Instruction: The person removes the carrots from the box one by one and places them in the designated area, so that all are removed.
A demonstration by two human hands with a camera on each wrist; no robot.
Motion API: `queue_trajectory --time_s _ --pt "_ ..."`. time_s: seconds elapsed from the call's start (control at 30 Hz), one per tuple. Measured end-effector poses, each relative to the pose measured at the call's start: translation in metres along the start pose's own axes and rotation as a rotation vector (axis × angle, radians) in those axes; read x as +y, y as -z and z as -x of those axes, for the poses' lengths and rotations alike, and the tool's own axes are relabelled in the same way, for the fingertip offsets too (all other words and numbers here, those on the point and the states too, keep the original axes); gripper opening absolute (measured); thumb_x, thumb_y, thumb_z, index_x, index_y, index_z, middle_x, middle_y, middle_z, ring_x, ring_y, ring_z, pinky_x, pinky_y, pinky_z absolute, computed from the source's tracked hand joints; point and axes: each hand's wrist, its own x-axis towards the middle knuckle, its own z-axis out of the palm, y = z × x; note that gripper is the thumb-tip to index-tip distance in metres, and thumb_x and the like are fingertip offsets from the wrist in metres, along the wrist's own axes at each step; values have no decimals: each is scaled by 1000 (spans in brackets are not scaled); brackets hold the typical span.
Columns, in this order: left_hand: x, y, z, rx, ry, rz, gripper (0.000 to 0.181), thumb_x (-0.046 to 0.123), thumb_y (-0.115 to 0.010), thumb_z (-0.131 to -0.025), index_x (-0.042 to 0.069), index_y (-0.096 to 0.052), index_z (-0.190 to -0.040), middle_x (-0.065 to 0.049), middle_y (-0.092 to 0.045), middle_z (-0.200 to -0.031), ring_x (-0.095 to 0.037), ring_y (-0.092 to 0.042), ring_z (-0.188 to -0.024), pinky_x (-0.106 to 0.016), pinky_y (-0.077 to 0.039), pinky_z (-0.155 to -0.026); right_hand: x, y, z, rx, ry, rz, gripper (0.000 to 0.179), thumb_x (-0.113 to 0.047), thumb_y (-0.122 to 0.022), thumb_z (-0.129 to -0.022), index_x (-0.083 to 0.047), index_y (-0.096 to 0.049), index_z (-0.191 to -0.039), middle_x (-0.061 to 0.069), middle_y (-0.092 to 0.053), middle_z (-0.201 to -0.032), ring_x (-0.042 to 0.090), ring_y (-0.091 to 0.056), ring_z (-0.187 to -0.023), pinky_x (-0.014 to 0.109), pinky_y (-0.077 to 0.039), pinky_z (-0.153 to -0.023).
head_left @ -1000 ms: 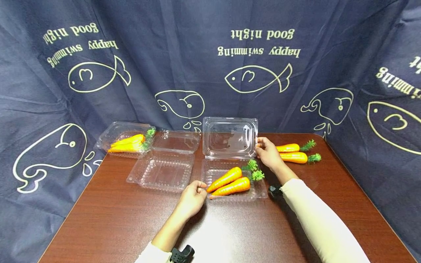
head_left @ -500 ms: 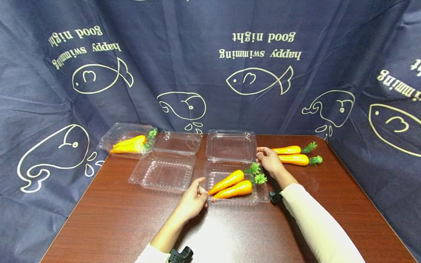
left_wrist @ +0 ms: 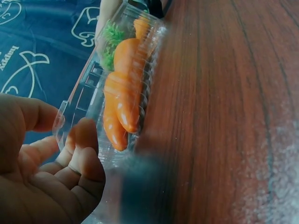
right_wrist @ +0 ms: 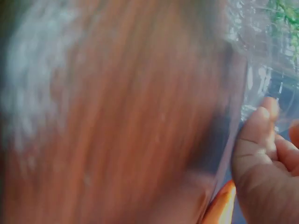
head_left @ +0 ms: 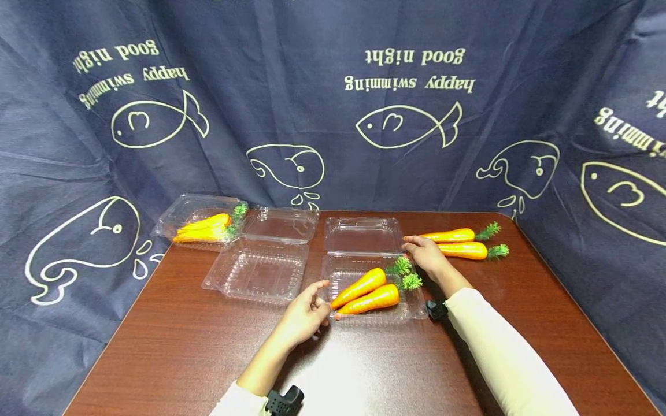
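Two orange carrots [head_left: 372, 299] with green tops lie in the base of a clear plastic clamshell container [head_left: 416, 306]. Its hinged lid [head_left: 362, 236] is folded back behind the base. My left hand [head_left: 303, 316] holds the base's near-left corner; in the left wrist view, the thumb and curled fingers [left_wrist: 86, 135] lie around its clear lip. At the lid's right edge near the hinge, my right hand [head_left: 429, 256] pinches the rim. The right wrist view shows that thumb [right_wrist: 259, 126] against clear plastic.
Two loose carrots [head_left: 463, 250] lie beyond the right hand, partly hidden by it. A second open clamshell [head_left: 255, 274] stands on the left with nothing in it. Behind it, another clear container [head_left: 182, 208] holds several carrots. A dark printed curtain [head_left: 291, 110] hangs behind the table.
The lid has swung from upright down backward toward the table, with my right hand lowering along with it. My left hand stays at the corner, its index finger lifted slightly.
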Motion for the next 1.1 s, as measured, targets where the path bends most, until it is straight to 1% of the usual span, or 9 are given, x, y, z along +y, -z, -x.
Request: queue_trajectory --time_s 0.07,0.13,0.27,0.4,0.57,0.7,0.8,0.9,1.1 --pt "-2 -1 -1 -8 -5 -5 46 6 -57 -93 0 -51 -139 -6 -61 -72 -19 -59 -56 -34 -51 -45 -2 2 2 -3 5 44 42 -5 -41 -104 15 -40 -141 32 -54 -125 13 -59 -85 24 -50 -70" --pt "-3 -2 -2 -18 -5 -6 42 7 -57 -94 -1 -54 -136 -3 -60 -70 -18 -58 -55 -34 -51 -45 -7 6 6 16 32 136 41 -6 -43 -103 14 -43 -139 32 -55 -125 22 -59 -92 28 -49 -75" --pt "-4 -2 -3 -33 -3 15 41 8 -57 -95 -2 -54 -135 -3 -59 -70 -19 -57 -54 -36 -52 -45 -24 14 14 68 141 359 36 -9 -52 -100 11 -54 -130 29 -59 -123 35 -56 -104 41 -46 -84" --pt "-4 0 -3 -29 -11 25 40 7 -59 -95 -3 -55 -133 -3 -58 -70 -19 -57 -56 -37 -52 -45 -45 17 24 37 263 493 34 -13 -57 -99 7 -58 -126 27 -60 -124 38 -57 -108 50 -45 -89" --pt "-2 1 -2 -39 -24 12 40 6 -60 -94 -5 -55 -132 -1 -56 -70 -19 -56 -54 -36 -52 -44 -71 13 40 -77 420 590 33 -15 -59 -98 4 -61 -125 23 -60 -126 39 -56 -116 54 -43 -96" --pt "-1 2 -3 -46 -32 -16 42 6 -62 -93 -7 -55 -132 1 -55 -68 -18 -54 -48 -32 -51 -44 -87 3 51 -205 529 653 33 -14 -62 -96 2 -62 -125 20 -61 -123 37 -59 -111 52 -46 -94" --pt "-2 2 -3 -59 -36 -9 43 6 -62 -93 -9 -54 -133 1 -55 -68 -21 -55 -45 -34 -51 -43 -96 -7 56 -283 558 719 35 -16 -64 -96 1 -62 -126 17 -62 -123 34 -60 -110 49 -47 -94" --pt "-2 3 -2 -70 -33 15 44 6 -62 -92 -11 -53 -132 1 -55 -67 -23 -56 -44 -35 -50 -41 -103 -18 58 -339 576 788 36 -19 -66 -95 0 -62 -126 15 -63 -125 31 -59 -115 48 -45 -98" --pt "-2 4 -2 -43 -13 26 43 7 -64 -91 -9 -55 -130 1 -55 -65 -17 -52 -43 -33 -49 -41 -108 -43 53 -446 639 866 35 -15 -69 -92 0 -64 -123 14 -65 -119 28 -61 -112 45 -46 -97"
